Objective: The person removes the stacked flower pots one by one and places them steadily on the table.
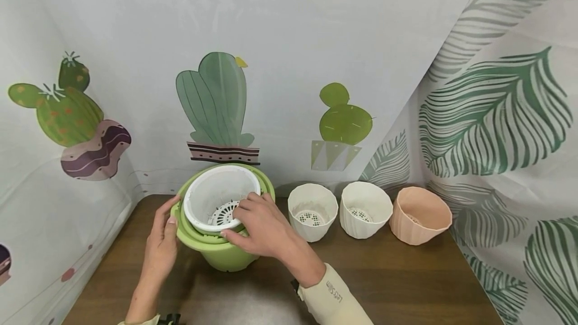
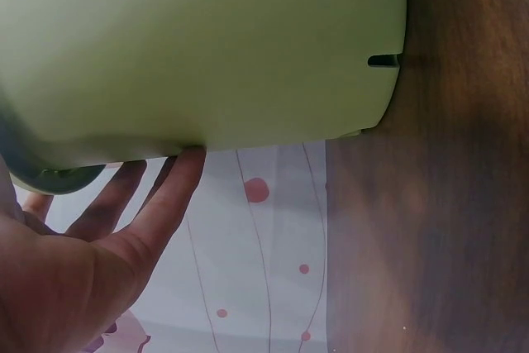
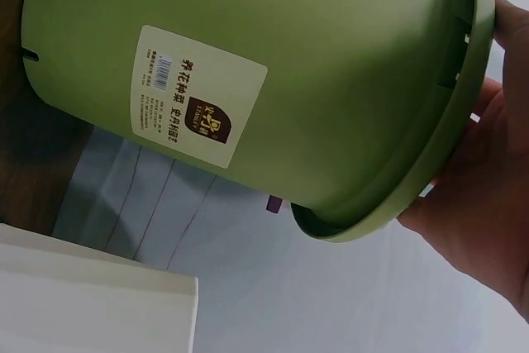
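Observation:
A green flower pot (image 1: 226, 257) stands upright on the table, with more green plastic inside its rim. A round white pot (image 1: 198, 199) with a slotted bottom sits tilted within it. My right hand (image 1: 266, 224) grips the white pot's near right rim, fingers over the inside and thumb outside. In the right wrist view the hand (image 3: 488, 179) is beyond the green rim, its fingertips hidden. My left hand (image 1: 160, 245) rests on the left side of the green pot. Its fingers (image 2: 169, 196) reach fairly straight to the outer wall under the rim in the left wrist view.
Right of the green pot stand two cream ribbed pots (image 1: 295, 222) (image 1: 349, 224) and a peach ribbed pot (image 1: 406, 229) in a row. They stand on a brown wooden table (image 1: 397, 285). A printed cloth (image 1: 289, 39) with cactus and leaf pictures hangs behind and at both sides.

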`<state>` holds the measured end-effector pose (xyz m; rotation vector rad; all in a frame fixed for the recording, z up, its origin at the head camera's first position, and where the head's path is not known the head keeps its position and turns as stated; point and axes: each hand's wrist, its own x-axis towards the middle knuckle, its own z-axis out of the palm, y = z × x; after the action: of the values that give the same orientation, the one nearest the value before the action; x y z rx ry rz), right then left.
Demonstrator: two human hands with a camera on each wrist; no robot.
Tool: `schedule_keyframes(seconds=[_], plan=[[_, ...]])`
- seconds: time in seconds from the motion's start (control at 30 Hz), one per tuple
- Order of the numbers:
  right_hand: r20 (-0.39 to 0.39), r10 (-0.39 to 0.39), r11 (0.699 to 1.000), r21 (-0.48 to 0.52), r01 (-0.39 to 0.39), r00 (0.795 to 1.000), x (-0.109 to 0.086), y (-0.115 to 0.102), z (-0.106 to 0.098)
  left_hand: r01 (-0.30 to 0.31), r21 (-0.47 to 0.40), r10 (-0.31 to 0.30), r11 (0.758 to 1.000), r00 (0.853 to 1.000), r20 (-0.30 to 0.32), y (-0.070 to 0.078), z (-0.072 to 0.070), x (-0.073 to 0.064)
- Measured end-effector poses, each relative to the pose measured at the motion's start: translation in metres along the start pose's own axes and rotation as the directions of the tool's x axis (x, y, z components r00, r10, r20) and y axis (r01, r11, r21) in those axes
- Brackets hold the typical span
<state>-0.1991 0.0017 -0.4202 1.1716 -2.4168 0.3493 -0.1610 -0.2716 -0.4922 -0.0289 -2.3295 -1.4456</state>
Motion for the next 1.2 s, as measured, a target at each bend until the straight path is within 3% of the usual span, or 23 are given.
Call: schedule_keyframes(seconds=[0.47, 0.83, 1.2], plan=[[0.023, -0.024, 1.0, -0.019, 0.025, 0.999, -0.002, -0.003, 0.003, 0.012, -0.015, -0.012, 1.0, 1.0, 0.0, 0.0, 0.001, -0.001], [-0.082, -0.055, 0.998, 0.039, 0.059, 0.995, -0.002, -0.002, 0.009, -0.018, 0.005, 0.018, 1.0, 1.0, -0.012, -0.001, 0.0, 0.0], [-0.184, -0.095, 0.994, 0.029, 0.101, 0.978, -0.001, 0.001, 0.015, -0.008, 0.007, 0.009, 1.0, 1.0, -0.003, 0.0, 0.001, 0.0]])
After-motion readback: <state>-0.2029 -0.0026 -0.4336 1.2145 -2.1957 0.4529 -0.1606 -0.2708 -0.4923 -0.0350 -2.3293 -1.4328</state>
